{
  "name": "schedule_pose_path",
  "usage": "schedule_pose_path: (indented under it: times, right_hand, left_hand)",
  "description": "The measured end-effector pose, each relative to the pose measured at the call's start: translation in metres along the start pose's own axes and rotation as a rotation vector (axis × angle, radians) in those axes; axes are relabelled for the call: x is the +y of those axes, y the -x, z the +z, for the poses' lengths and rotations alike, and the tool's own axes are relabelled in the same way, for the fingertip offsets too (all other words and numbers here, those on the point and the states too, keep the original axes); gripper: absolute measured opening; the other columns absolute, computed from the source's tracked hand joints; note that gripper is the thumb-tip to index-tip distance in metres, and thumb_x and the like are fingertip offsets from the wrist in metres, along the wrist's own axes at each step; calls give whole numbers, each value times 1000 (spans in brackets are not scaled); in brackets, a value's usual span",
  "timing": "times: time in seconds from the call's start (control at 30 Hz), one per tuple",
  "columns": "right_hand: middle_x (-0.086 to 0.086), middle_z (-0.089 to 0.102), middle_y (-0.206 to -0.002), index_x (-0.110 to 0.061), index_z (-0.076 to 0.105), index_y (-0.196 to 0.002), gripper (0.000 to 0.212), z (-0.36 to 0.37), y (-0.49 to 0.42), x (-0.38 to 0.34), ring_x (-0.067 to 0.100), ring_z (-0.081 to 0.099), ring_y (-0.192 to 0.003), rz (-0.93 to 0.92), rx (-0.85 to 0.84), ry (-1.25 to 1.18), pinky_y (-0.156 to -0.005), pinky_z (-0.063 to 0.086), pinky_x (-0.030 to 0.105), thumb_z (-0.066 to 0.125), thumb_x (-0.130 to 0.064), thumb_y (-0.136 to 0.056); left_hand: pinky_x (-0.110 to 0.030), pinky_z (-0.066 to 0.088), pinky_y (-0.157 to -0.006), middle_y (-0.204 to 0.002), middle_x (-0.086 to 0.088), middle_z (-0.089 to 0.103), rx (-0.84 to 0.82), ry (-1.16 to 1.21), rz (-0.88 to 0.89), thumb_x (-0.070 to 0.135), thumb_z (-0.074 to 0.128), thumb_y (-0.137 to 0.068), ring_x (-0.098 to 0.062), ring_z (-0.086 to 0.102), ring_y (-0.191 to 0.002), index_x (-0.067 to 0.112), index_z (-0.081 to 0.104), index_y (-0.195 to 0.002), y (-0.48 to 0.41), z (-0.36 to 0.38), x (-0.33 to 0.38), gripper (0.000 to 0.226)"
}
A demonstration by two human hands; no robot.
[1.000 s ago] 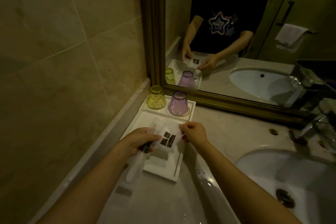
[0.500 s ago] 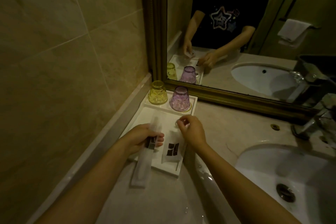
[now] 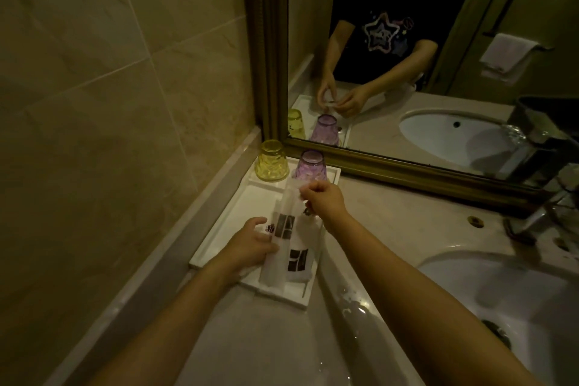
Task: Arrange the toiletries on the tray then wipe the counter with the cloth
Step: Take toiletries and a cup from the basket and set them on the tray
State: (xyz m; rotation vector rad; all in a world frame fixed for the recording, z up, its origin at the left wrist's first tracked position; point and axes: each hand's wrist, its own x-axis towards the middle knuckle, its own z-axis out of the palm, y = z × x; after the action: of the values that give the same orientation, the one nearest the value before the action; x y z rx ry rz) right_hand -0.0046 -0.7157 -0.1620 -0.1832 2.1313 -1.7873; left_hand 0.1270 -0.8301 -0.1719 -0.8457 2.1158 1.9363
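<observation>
Left hand point(image 3: 250, 246), right hand point(image 3: 324, 199) hold 1 packet point(image 3: 283, 229) (over tray point(image 3: 230, 219)).

Dim, warm yellow-brown light overall, low contrast; we can't make out the source. Brightest for us: white tray point(image 3: 225, 229) near centre & sink basin point(image 3: 470, 285) at 4 o'clock, soft sheen. Small glints on wet counter point(image 3: 354, 304) at 5 o'clock and on faucet point(image 3: 539, 153) at 3 o'clock. The wall tiles point(image 3: 109, 103) at 9 o'clock look murky. The mirror frame point(image 3: 266, 41) bows w/ wide-angle bend. The long sachet point(image 3: 282, 229) looks soft, logo smeared; corners darken.
</observation>
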Motion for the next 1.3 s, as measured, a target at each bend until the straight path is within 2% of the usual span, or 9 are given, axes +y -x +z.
schedule_pose_path:
  times: [0.13,0.33,0.43,0.57,0.63,0.8,0.97,1.13,1.3]
  right_hand:
    - [5,60,-71,-9,63,-73,16,8,-12,16,15,53,-62,30,54,91,-60,49,28,57,-8,-88]
    - [17,65,-111,-4,61,-110,26,15,-23,23,30,62,-98,33,106,301,-89,51,43,61,-12,-85]
    - [16,62,-117,-6,53,-122,38,14,-21,21,31,59,-106,-53,68,455,-92,49,40,62,-15,-86]
    - [13,63,-114,-9,58,-116,30,5,-10,26,26,60,-101,-208,22,658,-85,48,35,60,-17,-88]
    - [13,65,-108,-8,64,-107,22,-3,-3,32,25,61,-97,-262,-11,773,-81,49,34,59,-18,-88]
    - [13,68,-103,-8,69,-103,24,-18,12,41,25,61,-96,-276,-153,972,-82,52,35,57,-25,-89]
    - [14,67,-107,-8,69,-103,21,-19,16,46,26,58,-102,-268,-168,950,-88,50,38,56,-15,-88]
    - [12,67,-103,-9,68,-96,16,-19,22,55,23,57,-98,-296,-111,860,-85,48,34,55,-10,-87]
    - [8,66,-98,-11,67,-91,12,-19,28,62,21,53,-96,-363,-79,831,-81,42,28,56,-11,-86]
  left_hand:
    - [-28,52,-70,-104,-1,52,161,-138,47,1,64,-77,-19,55,-91,27,32,-135,2,11,-18,72]
    - [-41,51,-87,-115,-12,57,345,-292,160,0,57,-81,-26,57,-98,17,46,-128,-6,12,-20,51]
    - [-38,51,-88,-115,-10,56,351,-366,158,4,59,-82,-24,56,-99,17,49,-124,-9,16,-23,45]
    - [-33,44,-93,-124,-6,50,450,-602,280,21,61,-84,-21,46,-111,20,50,-124,-10,25,-34,41]
    - [-31,40,-92,-123,0,49,495,-723,396,34,61,-83,-18,42,-112,24,54,-120,-6,30,-36,39]
    - [-22,29,-91,-121,10,43,293,-888,558,51,59,-78,-11,36,-112,37,53,-115,12,50,-53,40]
    - [-23,33,-90,-114,8,57,266,-968,714,33,59,-85,-11,47,-107,29,60,-113,17,47,-51,29]
    - [-21,51,-62,-82,8,69,259,-1115,862,19,87,-54,-9,64,-73,26,72,-85,24,43,-50,35]
    - [-19,50,-59,-77,8,68,228,-1217,887,19,90,-44,-10,63,-68,26,74,-82,25,41,-53,42]
